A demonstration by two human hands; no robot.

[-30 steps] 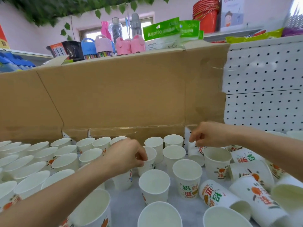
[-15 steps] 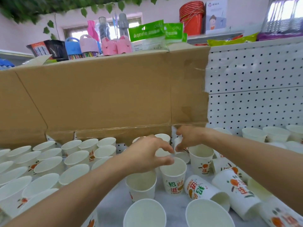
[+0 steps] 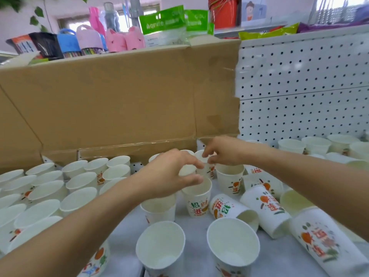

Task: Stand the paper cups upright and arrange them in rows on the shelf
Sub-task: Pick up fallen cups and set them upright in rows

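Paper cups are spread over the pale shelf [image 3: 127,248], in front of a cardboard sheet [image 3: 119,96] and a white pegboard [image 3: 299,86]. On the left, upright cups [image 3: 83,179] are packed in rows; each is seen to be empty inside. In the middle, more empty cups stand loosely, among them a printed cup [image 3: 198,196] and two near cups [image 3: 161,244]. To the right, several cups [image 3: 232,210] are lying on their sides with their open mouths turned toward the camera. The left hand [image 3: 169,174] is held spread, thumb and fingers curved around a small cup [image 3: 186,169] without clearly closing on it. The rim of a back-row cup [image 3: 201,156] is pinched by the right hand [image 3: 223,149]. More upright cups [image 3: 315,144] are lined up far right.
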